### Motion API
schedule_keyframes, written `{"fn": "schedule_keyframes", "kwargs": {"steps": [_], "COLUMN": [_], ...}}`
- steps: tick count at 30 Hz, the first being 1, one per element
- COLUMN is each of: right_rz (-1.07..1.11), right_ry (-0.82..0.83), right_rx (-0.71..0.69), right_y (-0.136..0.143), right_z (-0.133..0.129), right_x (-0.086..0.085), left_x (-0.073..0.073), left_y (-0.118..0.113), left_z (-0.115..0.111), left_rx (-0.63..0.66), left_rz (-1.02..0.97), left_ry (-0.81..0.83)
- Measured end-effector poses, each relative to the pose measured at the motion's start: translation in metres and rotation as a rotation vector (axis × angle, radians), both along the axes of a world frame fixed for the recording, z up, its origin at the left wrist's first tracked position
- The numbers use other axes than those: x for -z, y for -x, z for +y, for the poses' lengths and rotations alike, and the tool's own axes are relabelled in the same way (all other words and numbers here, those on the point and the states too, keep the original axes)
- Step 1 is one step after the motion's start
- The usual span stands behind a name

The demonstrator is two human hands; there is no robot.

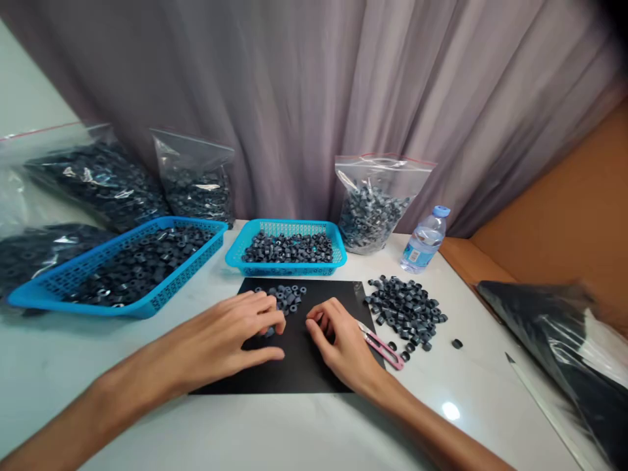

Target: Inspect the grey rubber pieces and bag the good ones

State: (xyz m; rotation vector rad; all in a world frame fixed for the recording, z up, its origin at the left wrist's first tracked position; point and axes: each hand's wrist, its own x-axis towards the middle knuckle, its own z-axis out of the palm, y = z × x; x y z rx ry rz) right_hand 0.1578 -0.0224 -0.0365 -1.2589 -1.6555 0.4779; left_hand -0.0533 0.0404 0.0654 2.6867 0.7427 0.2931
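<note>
My left hand [248, 330] hovers palm down over the left part of a black mat [299, 376], thumb apart from the bent fingers. Beyond its fingers lies a small group of dark ring-shaped pieces [289, 297], partly hidden by the hand. Over the mat's right half, my right hand [338, 337] is curled, with thumb and forefinger tips close together; whatever they may pinch is too small to make out. A pink utility knife [385, 348] lies just right of that hand, its front end partly behind it. A larger heap of dark pieces [407, 307] spreads at the mat's right edge.
Two blue baskets, one at left [147, 307] and one behind the mat [287, 267], hold similar pieces. Zip bags of pieces stand at the back, one at right [373, 216]. A water bottle [424, 242] is beside it. A pointed white strip [544, 409] lies far right.
</note>
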Motion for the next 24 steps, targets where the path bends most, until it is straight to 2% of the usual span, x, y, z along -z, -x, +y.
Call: {"fn": "schedule_keyframes", "kwargs": {"steps": [2,4,9,12,16,19,21,24], "right_rz": [-0.021,-0.028,-0.052,-0.071,-0.124,-0.267,-0.366,-0.43], "right_ry": [0.011,0.026,0.062,0.062,0.064,0.067,0.067,0.056], "right_rx": [0.008,0.015,0.008,-0.005,-0.074,-0.238,-0.309,-0.29], "right_y": [0.0,-0.001,-0.002,-0.002,-0.001,0.002,0.006,0.019], "right_z": [-0.001,-0.001,0.0,-0.001,-0.005,-0.008,-0.008,-0.002], "right_x": [0.001,0.002,0.003,0.004,-0.002,-0.011,-0.017,-0.018], "left_x": [0.021,0.033,0.04,0.041,0.042,0.039,0.039,0.044], "left_y": [0.015,0.018,0.011,0.012,0.016,0.017,0.016,0.015], "left_z": [0.0,0.003,0.014,0.013,0.009,0.01,0.011,0.012], "left_rx": [-0.021,-0.011,0.098,0.085,-0.019,-0.162,-0.255,-0.348], "left_rz": [-0.019,-0.039,0.034,0.013,-0.267,-0.514,-0.603,-0.676], "left_ry": [0.099,0.133,0.049,0.07,0.182,0.304,0.382,0.372]}}
